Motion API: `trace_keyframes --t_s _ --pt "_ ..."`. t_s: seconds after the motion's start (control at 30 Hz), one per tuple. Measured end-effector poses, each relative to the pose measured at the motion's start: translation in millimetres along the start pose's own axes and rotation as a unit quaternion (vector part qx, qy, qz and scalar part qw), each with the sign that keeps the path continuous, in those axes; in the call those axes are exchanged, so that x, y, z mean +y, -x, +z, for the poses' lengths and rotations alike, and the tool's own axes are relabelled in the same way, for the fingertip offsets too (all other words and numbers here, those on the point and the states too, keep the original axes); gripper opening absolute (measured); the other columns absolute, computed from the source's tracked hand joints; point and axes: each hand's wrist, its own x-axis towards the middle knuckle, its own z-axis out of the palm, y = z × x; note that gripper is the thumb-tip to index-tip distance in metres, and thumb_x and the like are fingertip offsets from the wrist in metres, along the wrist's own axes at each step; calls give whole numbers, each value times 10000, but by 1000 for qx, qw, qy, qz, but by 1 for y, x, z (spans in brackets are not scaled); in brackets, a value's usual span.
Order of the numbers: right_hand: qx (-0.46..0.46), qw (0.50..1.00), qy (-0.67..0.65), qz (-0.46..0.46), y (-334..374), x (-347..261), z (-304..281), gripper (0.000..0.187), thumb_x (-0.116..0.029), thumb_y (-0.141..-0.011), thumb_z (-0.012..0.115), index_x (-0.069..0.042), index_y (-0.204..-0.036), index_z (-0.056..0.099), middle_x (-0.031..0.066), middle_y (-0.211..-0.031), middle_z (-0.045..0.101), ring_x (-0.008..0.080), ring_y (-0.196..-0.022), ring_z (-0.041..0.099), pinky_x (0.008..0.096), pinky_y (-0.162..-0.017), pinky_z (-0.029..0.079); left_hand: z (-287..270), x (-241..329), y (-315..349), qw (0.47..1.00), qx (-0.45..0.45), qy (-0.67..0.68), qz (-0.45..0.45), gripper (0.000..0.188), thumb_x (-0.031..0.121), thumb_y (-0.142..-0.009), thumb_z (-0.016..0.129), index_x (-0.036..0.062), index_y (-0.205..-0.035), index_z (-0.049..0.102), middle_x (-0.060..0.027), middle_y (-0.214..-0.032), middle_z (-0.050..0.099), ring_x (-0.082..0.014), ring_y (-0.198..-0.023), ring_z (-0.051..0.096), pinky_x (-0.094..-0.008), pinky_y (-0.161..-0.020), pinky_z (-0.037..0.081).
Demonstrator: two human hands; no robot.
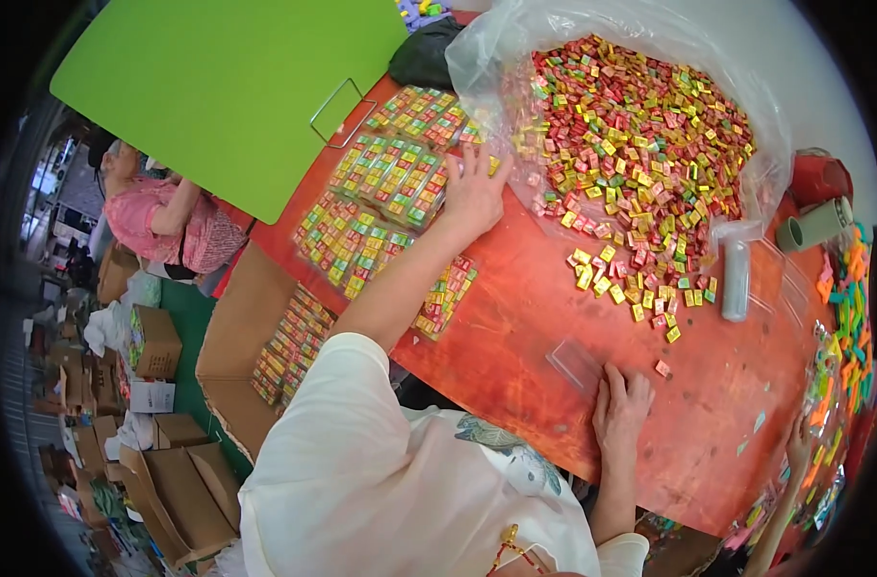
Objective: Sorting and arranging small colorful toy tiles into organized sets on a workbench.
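Observation:
My left hand (475, 197) reaches forward with its fingers spread, resting at the right edge of the filled clear packs (390, 178). These packs hold rows of small red, yellow and green blocks and lie side by side in several groups on the table. Lower down, my right hand (621, 413) lies on the red table top, fingers apart and slightly bent. Beside its thumb is a flat clear plastic tray (573, 365); I cannot tell whether they touch. A single red block (662, 368) sits just right of that hand. Neither hand appears to hold anything.
Loose blocks (640, 144) spill from a large clear bag (756, 67) at the back. A green board (227, 87) stands at the left, with a person in pink (174, 216) beyond it. An open carton (231, 327) holds more packs. Another person's arm (794, 471) shows at the right.

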Motion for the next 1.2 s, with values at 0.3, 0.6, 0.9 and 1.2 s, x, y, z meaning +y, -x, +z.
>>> trace_keyframes --t_s 0.3,0.6,0.9,1.2 --pt "-15 998 26 -47 -14 -5 6 262 -107 -872 676 -76 -1132 671 108 -976 567 298 -903 547 418 -796 416 0 -27 -5 998 -39 -15 -39 689 365 -931 580 204 -1553 331 -246 -1591 283 -469 -1476 226 -702 -1130 153" --pt "-6 999 46 -24 -5 -4 6 301 -108 -860 704 -78 -1157 672 95 -1035 602 283 -940 567 411 -825 425 -63 1 60 972 20 128 196 582 341 -922 624 191 -1456 450 -139 -1428 479 -360 -1365 429 -633 -1125 275" --pt "0 998 53 -24 -5 -6 5 270 -113 -874 690 -82 -1142 679 91 -1005 605 275 -934 569 404 -814 423 -82 1 167 948 -88 165 259 485 129 -860 634 106 -1343 587 -168 -1400 528 -374 -1366 437 -577 -1134 288" --pt "2 999 41 -20 -8 -9 1 290 -83 -858 693 -73 -1146 665 106 -1011 589 302 -941 570 416 -815 433 -94 -7 179 943 -98 205 243 494 92 -845 665 115 -1335 608 -164 -1482 470 -387 -1430 367 -619 -1147 245"
